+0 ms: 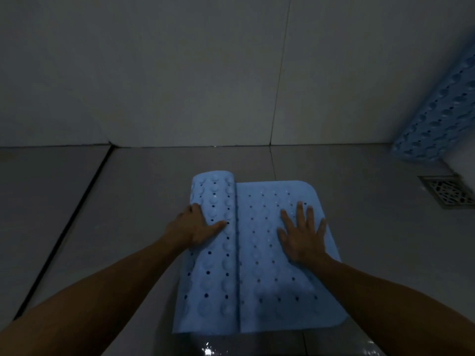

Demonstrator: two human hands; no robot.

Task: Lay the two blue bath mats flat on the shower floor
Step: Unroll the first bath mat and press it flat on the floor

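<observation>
Grey tiled shower floor (144, 201): perforated blue rubber bath mat (270, 278) half-unrolled; right hand (302, 237) flat, fingers spread, anchoring; left hand (196, 228) open, pushing roll; second mat (437, 119) against wall.

Second mat (442, 111) and drain grate (448, 190) cut off at right edge.
</observation>
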